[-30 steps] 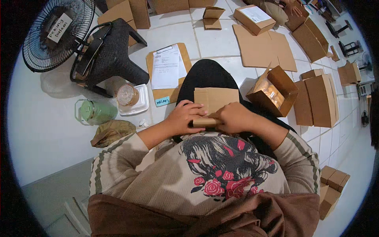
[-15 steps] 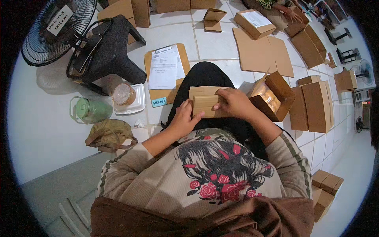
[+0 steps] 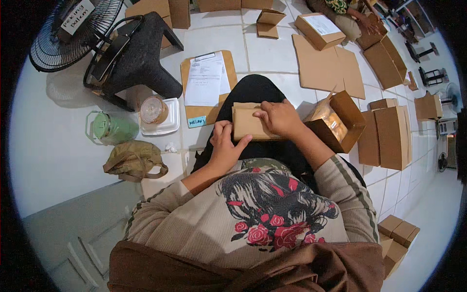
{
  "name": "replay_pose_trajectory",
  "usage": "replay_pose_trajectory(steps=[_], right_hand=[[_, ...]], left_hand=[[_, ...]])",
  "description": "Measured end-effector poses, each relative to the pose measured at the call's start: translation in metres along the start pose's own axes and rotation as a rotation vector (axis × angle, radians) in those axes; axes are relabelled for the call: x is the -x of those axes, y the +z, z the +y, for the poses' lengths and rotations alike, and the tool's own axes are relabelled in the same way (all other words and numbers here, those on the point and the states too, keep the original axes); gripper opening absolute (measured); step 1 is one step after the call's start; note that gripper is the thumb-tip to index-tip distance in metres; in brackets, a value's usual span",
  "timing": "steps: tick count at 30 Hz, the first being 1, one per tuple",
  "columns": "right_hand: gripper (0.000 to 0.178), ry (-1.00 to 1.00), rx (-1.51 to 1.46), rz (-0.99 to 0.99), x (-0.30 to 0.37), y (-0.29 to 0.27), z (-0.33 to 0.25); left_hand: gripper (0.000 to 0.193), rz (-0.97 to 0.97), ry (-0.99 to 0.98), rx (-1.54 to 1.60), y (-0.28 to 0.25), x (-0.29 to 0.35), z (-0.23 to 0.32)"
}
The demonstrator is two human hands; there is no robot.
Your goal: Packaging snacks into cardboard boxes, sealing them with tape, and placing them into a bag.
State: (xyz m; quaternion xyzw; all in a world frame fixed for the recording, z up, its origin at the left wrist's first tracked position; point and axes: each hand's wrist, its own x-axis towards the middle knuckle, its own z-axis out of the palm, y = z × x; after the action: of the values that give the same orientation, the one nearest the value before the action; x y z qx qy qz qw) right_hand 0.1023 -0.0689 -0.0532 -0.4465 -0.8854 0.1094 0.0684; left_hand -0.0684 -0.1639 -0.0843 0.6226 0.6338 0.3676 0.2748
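A small brown cardboard box (image 3: 247, 124) lies across my lap, its upper panel folded down nearly flat, with a flap edge showing at the far side. My left hand (image 3: 224, 148) grips its left end, the thumb along the near edge and the fingers curled at the side. My right hand (image 3: 284, 120) holds the right part, fingers bent over the top panel; it hides that end of the box. To the right of my knee stands an open cardboard box (image 3: 351, 121) with clear-wrapped orange-brown contents (image 3: 332, 124) in it.
Left of me are a clipboard (image 3: 226, 68) with papers, a black stool (image 3: 141, 63), a fan (image 3: 73, 34), a food tub (image 3: 154, 110) on a white tray, a green jug (image 3: 112, 127) and an olive pouch (image 3: 135, 160). Flat cardboard (image 3: 328, 65) lies ahead; another person's hand (image 3: 369, 24) is at far right.
The box's upper panel has been pressed down flatter. My right hand's fingers have curled further over it, and the left fingers have bent at its left end. The view has shifted slightly.
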Motion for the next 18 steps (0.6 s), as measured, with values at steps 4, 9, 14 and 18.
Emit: replay_pose_trajectory(steps=[4, 9, 14, 18], right_hand=[[0.034, 0.014, 0.073, 0.009, -0.014, -0.004, -0.006], [0.037, 0.023, 0.121, 0.074, -0.038, -0.006, 0.001], [0.035, 0.058, 0.080, -0.105, -0.039, -0.021, -0.008], [0.037, 0.215, -0.008, -0.193, -0.041, -0.027, -0.002]], left_hand=[[0.045, -0.085, -0.034, 0.007, -0.007, -0.012, -0.004], [0.050, -0.142, -0.124, -0.023, -0.012, -0.045, -0.017], [0.073, 0.157, 0.209, -0.432, -0.025, -0.055, 0.024], [0.095, -0.122, 0.530, -0.581, -0.004, -0.081, 0.034]])
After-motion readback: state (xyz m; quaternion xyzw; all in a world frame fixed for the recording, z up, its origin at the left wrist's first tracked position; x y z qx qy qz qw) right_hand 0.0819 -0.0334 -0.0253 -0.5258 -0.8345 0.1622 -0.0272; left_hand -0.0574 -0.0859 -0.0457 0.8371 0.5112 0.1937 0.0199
